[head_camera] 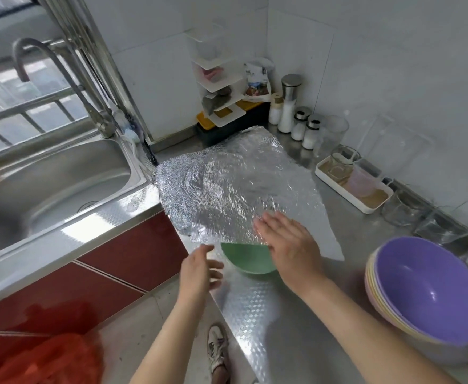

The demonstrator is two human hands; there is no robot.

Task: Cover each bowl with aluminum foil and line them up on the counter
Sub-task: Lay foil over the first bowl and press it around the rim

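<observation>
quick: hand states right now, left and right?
Left hand: open, fingers loose beside the green bowl, holding nothing.
Right hand: open, flat on the foil over that bowl.

I am standing in a home kitchen: steel sink [53, 173] with tap [61, 70], tiled walls, shakers [300, 124] along the counter [269, 314].

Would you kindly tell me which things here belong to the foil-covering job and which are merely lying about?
Job: foil sheet, green bowl beneath it, stack of bowls (purple on top), right hand flat on the foil, left hand beside the bowl.
Lying about: sink, faucet, shakers, white tray, glass jars.
</observation>
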